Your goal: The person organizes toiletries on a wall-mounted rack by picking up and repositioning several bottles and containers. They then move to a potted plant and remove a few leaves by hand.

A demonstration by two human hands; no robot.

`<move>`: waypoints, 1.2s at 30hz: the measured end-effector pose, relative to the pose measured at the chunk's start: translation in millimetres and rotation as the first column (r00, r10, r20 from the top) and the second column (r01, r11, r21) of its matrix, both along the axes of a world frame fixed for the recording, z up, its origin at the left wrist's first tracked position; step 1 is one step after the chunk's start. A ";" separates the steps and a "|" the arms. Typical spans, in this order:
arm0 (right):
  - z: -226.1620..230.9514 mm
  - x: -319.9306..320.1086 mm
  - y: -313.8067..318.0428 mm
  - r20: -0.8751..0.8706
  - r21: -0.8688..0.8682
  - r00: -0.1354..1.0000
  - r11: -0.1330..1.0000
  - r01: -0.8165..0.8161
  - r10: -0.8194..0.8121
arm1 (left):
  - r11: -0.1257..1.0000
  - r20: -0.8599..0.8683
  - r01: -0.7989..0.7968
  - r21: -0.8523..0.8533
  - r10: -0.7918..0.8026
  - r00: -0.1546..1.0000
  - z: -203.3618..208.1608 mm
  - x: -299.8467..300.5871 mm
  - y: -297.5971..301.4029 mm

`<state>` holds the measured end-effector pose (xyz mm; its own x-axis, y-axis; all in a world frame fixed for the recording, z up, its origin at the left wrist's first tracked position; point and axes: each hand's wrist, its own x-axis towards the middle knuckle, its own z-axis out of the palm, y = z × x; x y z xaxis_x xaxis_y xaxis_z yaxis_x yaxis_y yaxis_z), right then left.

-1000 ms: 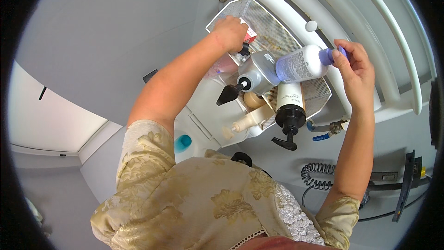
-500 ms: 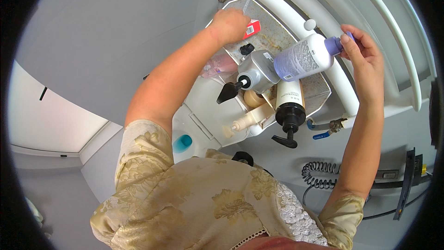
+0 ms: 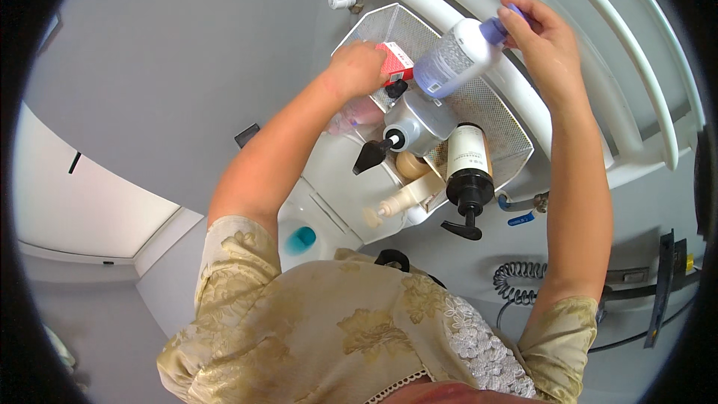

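My right hand [image 3: 550, 45] grips the purple pump top of a clear and lilac pump bottle [image 3: 452, 60], which hangs tilted over the white mesh basket [image 3: 516, 131]. At the basket's far left, my left hand [image 3: 357, 69] is closed on a small red and white box [image 3: 397, 63]; its fingertips are partly hidden. Beneath the bottle a silver pump bottle [image 3: 423, 121] leans with its black nozzle toward me. To its right in the basket stands a pump bottle with a pale label and black top [image 3: 469, 151].
A cream tube [image 3: 407, 196], a beige round item [image 3: 410, 165] and a pinkish bag [image 3: 357, 116] are also in or beside the basket. White radiator pipes [image 3: 441, 0] run behind it. Below lies a toilet [image 3: 321, 209] with blue water. A blue-handled valve [image 3: 523, 218] is at right.
The lilac bottle and my right hand have moved left and farther away. My left hand has shifted slightly nearer, and the red and white box has turned, showing more of its faces.
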<state>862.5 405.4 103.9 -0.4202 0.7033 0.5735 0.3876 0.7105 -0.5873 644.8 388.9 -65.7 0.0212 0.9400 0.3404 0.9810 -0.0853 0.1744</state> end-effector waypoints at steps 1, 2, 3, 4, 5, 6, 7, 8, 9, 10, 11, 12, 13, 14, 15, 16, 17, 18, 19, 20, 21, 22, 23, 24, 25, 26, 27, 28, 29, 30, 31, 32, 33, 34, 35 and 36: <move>-2.2 -5.9 9.0 0.012 0.025 1.000 1.000 -0.013 0.013 | 1.000 -0.009 -0.012 -0.018 0.012 1.000 0.3 -1.4 -5.0; -4.1 -11.6 17.6 0.037 0.084 0.999 0.996 -0.006 0.003 | 1.000 0.007 0.000 0.000 0.000 1.000 0.4 -2.2 -8.9; -6.2 -18.3 24.3 0.039 0.051 0.999 0.999 -0.011 0.009 | 1.000 0.023 0.012 0.019 -0.012 1.000 0.0 -3.4 -12.7; -9.4 -27.4 30.7 0.043 0.016 0.999 1.000 -0.017 0.016 | 0.999 0.042 0.023 0.035 -0.025 0.999 -1.7 -5.5 -16.0; -12.1 -35.1 36.8 0.043 -0.017 0.999 1.000 -0.019 0.020 | 0.996 0.066 0.035 0.079 -0.041 0.997 -3.3 -6.8 -18.7; -15.9 -43.9 45.4 0.074 0.025 0.997 1.000 -0.014 0.012 | 0.992 0.090 0.046 0.121 -0.057 0.994 -5.9 -8.4 -21.0; -18.6 -50.8 52.3 0.102 0.069 0.995 0.998 -0.005 -0.002 | 0.984 0.110 0.060 0.166 -0.079 0.991 -7.2 -9.1 -22.7; -19.3 -56.9 54.7 0.154 0.200 0.988 0.980 -0.004 -0.027 | 0.981 0.127 0.059 0.186 -0.084 0.988 -6.7 -10.9 -25.8; -20.5 -64.6 54.7 0.177 0.241 0.981 0.970 0.036 -0.081 | 0.977 0.145 0.058 0.207 -0.089 0.985 -6.0 -12.5 -29.0; -21.5 -71.8 55.2 0.201 0.318 0.973 0.947 0.048 -0.117 | 0.972 0.160 0.061 0.228 -0.099 0.982 -4.7 -14.1 -30.5; -22.9 -78.5 57.0 0.221 0.393 0.963 0.918 0.059 -0.156 | 0.965 0.174 0.056 0.255 -0.102 0.979 -4.8 -15.6 -30.6; -24.4 -84.4 61.3 0.226 0.357 0.962 0.932 0.067 -0.156 | 0.958 0.188 0.051 0.282 -0.107 0.976 -5.8 -16.9 -29.5; -27.0 -91.0 65.1 0.231 0.317 0.962 0.946 0.070 -0.148 | 0.952 0.203 0.040 0.304 -0.106 0.973 -7.4 -18.2 -29.5; -29.2 -96.0 67.9 0.235 0.276 0.962 0.958 0.073 -0.141 | 0.943 0.205 0.036 0.331 -0.109 0.973 -8.5 -19.3 -28.4; -31.2 -99.8 70.6 0.253 0.220 0.958 0.973 0.076 -0.132 | 0.933 0.207 0.033 0.359 -0.114 0.972 -9.1 -20.3 -26.7; -33.3 -104.4 71.5 0.275 0.162 0.954 0.984 0.075 -0.118 | 0.923 0.214 0.025 0.384 -0.115 0.970 -8.8 -20.6 -26.7; -35.3 -107.4 72.3 0.296 0.103 0.950 0.992 0.075 -0.103 | 0.928 0.215 0.008 0.374 -0.095 0.972 -7.3 -19.0 -27.1; -37.2 -108.6 73.4 0.317 0.126 0.941 0.988 0.087 -0.123 | 0.932 0.215 -0.009 0.363 -0.074 0.974 -4.6 -15.5 -27.5; -38.3 -109.2 74.0 0.313 0.126 0.943 0.989 0.074 -0.111 | 0.935 0.220 -0.028 0.355 -0.054 0.974 -2.5 -12.7 -26.8; -38.9 -109.2 74.8 0.308 0.127 0.946 0.990 0.062 -0.099 | 0.938 0.244 -0.024 0.344 -0.065 0.968 -0.4 -11.4 -24.5; -38.9 -108.7 76.0 0.304 0.128 0.949 0.990 0.050 -0.088 | 0.942 0.267 -0.019 0.334 -0.075 0.961 1.8 -10.4 -21.6; -36.0 -108.3 75.2 0.334 0.120 0.941 0.993 0.018 -0.058 | 0.947 0.294 -0.016 0.322 -0.084 0.952 2.1 -9.8 -18.8; -34.2 -107.1 74.0 0.360 0.043 0.933 0.999 0.000 -0.016 | 0.940 0.308 -0.020 0.341 -0.091 0.947 1.0 -10.2 -14.9; -32.5 -105.6 72.9 0.382 -0.034 0.924 0.999 -0.015 0.027 | 0.933 0.321 -0.023 0.359 -0.100 0.942 -1.5 -10.8 -9.9; -31.3 -103.8 68.3 0.400 -0.112 0.913 0.993 -0.031 0.074 | 0.925 0.334 -0.030 0.378 -0.106 0.937 -4.0 -11.0 -6.9; -32.7 -101.3 66.0 0.423 -0.059 0.902 0.996 -0.064 0.083 | 0.929 0.362 -0.040 0.369 -0.103 0.926 -5.6 -11.1 -5.1; -34.2 -98.9 63.9 0.446 -0.007 0.890 0.995 -0.098 0.091 | 0.932 0.389 -0.051 0.359 -0.100 0.916 -6.9 -11.6 -3.6; -35.7 -95.3 61.2 0.472 0.044 0.877 0.991 -0.128 0.093 | 0.935 0.418 -0.057 0.349 -0.101 0.903 -8.4 -11.0 -2.0; -36.9 -92.7 58.4 0.462 0.066 0.880 0.986 -0.152 0.104 | 0.933 0.419 -0.053 0.355 -0.108 0.901 -9.4 -11.0 0.2; -37.4 -91.1 55.1 0.454 0.088 0.883 0.981 -0.175 0.117 | 0.931 0.421 -0.050 0.361 -0.115 0.900 -10.0 -11.5 2.7; -39.5 -90.7 50.9 0.445 0.107 0.886 0.974 -0.200 0.133 | 0.931 0.423 -0.049 0.363 -0.118 0.899 -11.5 -11.8 3.4; -41.1 -90.4 46.0 0.447 0.147 0.884 0.964 -0.222 0.136 | 0.918 0.390 -0.070 0.389 -0.095 0.916 -12.6 -10.5 3.0; -42.4 -90.6 40.0 0.449 0.186 0.883 0.952 -0.244 0.139 | 0.905 0.358 -0.091 0.417 -0.071 0.931 -12.5 -8.3 1.8; -44.2 -90.9 34.4 0.450 0.226 0.882 0.937 -0.265 0.141 | 0.889 0.325 -0.110 0.445 -0.046 0.945 -10.7 -6.4 0.8; -47.8 -92.2 28.9 0.455 0.237 0.878 0.930 -0.280 0.148 | 0.893 0.308 -0.143 0.427 0.005 0.951 -8.3 -5.2 -0.5; -51.9 -94.3 23.0 0.461 0.247 0.874 0.923 -0.295 0.156 | 0.895 0.290 -0.177 0.409 0.057 0.955 -5.6 -4.1 -1.9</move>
<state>768.2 428.3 52.0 -0.7967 0.3814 0.4689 0.3559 0.9230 -0.1461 640.7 387.0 -71.3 -0.2268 0.6923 0.6850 0.9110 -0.0980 0.4007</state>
